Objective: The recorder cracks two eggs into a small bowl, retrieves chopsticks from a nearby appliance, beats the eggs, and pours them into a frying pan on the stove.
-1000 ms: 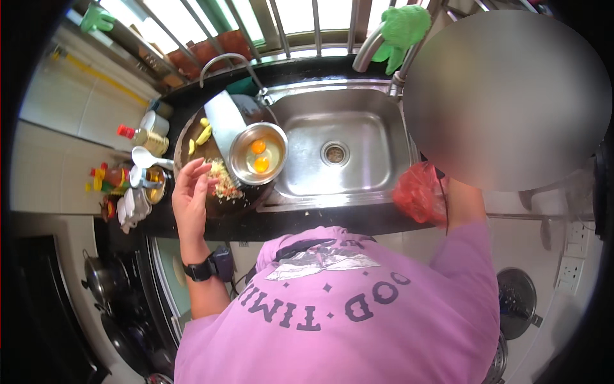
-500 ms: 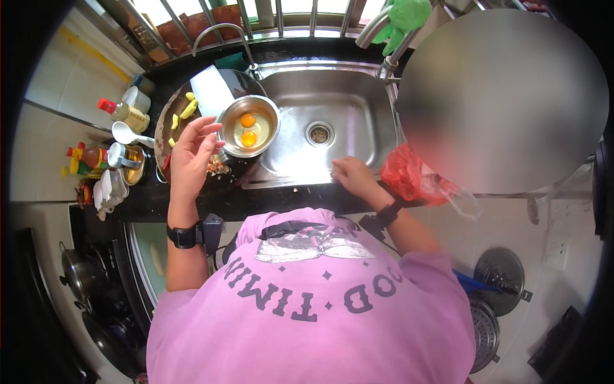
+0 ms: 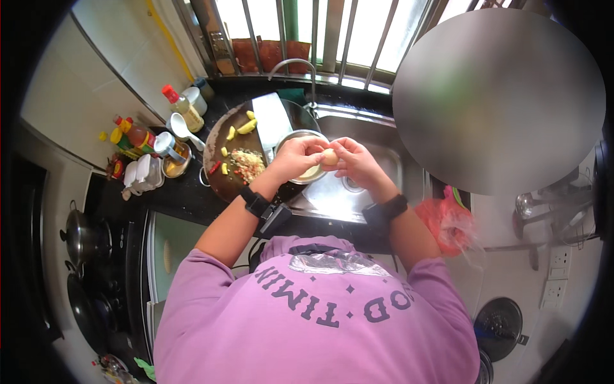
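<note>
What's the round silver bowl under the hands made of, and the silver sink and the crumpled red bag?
The round silver bowl looks like metal, probably stainless steel: its smooth rim shines. The rectangular silver sink seems to be steel too, satiny, with soft bright reflections. The crumpled red bag is probably thin plastic: it looks glossy, wrinkled and partly see-through.

L hand (image 3: 298, 158) + R hand (image 3: 358, 165) hold egg (image 3: 330, 159) btwn them — over steel bowl (image 3: 306, 181) — chopped bits (image 3: 246, 165) on board (image 3: 224, 185) alongside.

Pinkish-purple short-sleeved T-shirt (image 3: 307, 358), dark curved lettering (image 3: 328, 318), diamond marks (image 3: 350, 289), silvery print (image 3: 342, 264), black wrist straps (image 3: 254, 203) with boxy modules (image 3: 275, 219)
</note>
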The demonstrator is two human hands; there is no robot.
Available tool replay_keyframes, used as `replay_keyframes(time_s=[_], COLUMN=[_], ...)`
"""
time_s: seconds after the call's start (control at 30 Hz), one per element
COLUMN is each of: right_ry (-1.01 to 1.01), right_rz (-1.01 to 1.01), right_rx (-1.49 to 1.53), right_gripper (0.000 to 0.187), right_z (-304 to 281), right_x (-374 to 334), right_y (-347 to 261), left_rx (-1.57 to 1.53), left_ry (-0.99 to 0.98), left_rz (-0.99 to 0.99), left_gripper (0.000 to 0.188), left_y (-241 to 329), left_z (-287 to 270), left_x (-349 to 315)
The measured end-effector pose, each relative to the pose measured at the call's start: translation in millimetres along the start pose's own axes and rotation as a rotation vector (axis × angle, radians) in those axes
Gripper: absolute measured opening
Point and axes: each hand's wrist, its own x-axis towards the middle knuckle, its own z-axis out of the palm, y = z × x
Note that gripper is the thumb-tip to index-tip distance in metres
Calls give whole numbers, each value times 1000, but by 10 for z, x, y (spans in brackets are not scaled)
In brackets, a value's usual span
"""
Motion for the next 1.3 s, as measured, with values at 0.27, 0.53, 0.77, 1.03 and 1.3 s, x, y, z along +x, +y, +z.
replay_keyframes(time_s=[0.27,0.53,0.77,1.03,1.3], right_ry=[-21,-2,81,183,48], right_rz=[83,79,56,74,113], right_rx=[-280,-592,-696,-703,-578], right_gripper=[33,41,34,37,37], right_z=[131,206,289,298,217], right_x=[446,658,711,799,765], right_y=[-110,-172,-148,-98,-152], left_rx=[-33,120,55,-87,-282], left_ry=[204,283,351,400,309], left_rz=[-87,-110,-120,-129,-220], left_gripper=[19,24,21,22,24], left_y=[-146,-191,-314,-407,-293], left_z=[-307,-314,-324,-269,-362], left_x=[24,85,118,179,107])
